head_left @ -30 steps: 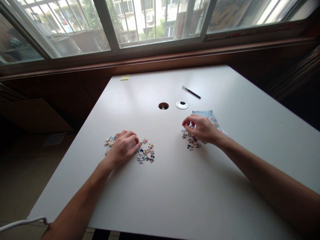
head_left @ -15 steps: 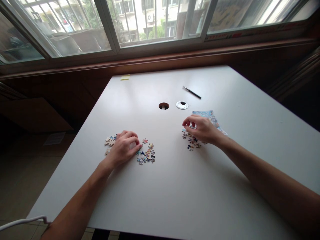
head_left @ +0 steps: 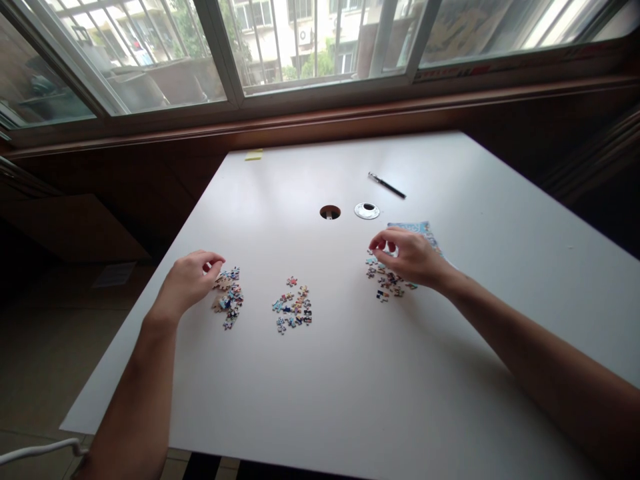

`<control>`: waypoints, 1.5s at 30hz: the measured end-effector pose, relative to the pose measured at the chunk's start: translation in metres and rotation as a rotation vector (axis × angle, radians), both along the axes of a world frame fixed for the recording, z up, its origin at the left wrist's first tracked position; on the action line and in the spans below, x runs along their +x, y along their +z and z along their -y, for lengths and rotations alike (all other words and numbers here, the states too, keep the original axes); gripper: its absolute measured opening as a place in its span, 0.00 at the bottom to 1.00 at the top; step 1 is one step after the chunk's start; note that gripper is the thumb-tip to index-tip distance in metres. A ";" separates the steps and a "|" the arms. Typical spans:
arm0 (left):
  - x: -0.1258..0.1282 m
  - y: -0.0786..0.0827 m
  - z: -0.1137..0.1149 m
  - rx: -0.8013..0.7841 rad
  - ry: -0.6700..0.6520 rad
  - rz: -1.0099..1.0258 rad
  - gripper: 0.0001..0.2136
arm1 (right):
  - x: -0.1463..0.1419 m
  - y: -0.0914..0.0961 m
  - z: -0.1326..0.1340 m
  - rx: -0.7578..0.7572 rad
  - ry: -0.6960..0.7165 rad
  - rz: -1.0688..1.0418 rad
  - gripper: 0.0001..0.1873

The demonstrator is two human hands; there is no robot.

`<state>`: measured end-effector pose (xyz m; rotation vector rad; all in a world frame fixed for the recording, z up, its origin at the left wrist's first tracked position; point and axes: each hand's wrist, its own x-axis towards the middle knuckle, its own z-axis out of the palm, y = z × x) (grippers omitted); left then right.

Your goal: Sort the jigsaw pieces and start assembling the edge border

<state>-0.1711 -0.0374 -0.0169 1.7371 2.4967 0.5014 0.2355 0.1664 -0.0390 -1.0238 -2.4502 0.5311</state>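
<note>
At the left, my left hand (head_left: 193, 280) is curled above the upper edge of the left pile of puzzle pieces (head_left: 230, 297). Its thumb and index fingertips come together; whatever may be between them is too small to make out. Some pieces in that pile lie with their plain backs up. The middle pile of puzzle pieces (head_left: 295, 308) is spread on the white table (head_left: 320, 387). On the right, my right hand (head_left: 407, 255) is closed in a pinch on a small puzzle piece (head_left: 371, 252), over the right pile of puzzle pieces (head_left: 387, 280), partly covering it.
A blue printed sheet (head_left: 410, 227) lies partly behind my right hand. Farther back are a black pen (head_left: 387, 185), a round silver cap (head_left: 367, 211) and a cable hole (head_left: 330, 212). A yellow sticky note (head_left: 254, 155) is at the far left edge.
My left hand has moved left from the middle pile to the left pile, uncovering pieces of both. The right hand stays over the right pile with its fingers still pinched.
</note>
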 end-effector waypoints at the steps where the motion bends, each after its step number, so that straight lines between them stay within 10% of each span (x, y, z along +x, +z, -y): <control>1: -0.001 0.002 0.001 -0.027 0.008 0.022 0.13 | 0.000 0.000 0.000 0.002 -0.001 -0.001 0.07; 8: -0.007 0.007 0.006 -0.192 -0.007 0.145 0.14 | 0.001 0.000 -0.001 0.001 -0.005 0.010 0.07; 15: 0.001 0.006 0.002 0.060 0.088 0.148 0.13 | -0.001 0.002 0.002 -0.009 -0.002 0.000 0.07; 20: 0.044 -0.001 -0.005 0.316 -0.077 0.876 0.11 | -0.002 0.002 0.003 -0.021 0.020 -0.016 0.07; 30: 0.094 -0.006 0.001 -0.153 -0.641 1.469 0.29 | -0.016 0.032 0.039 -0.333 0.255 -0.168 0.09; 36: 0.113 -0.007 0.006 -0.390 -0.924 1.442 0.37 | -0.031 0.039 0.081 -0.580 0.365 -0.254 0.11; 45: 0.117 -0.004 0.008 -0.539 -1.073 1.314 0.43 | -0.035 0.027 0.090 -0.442 0.455 -0.203 0.05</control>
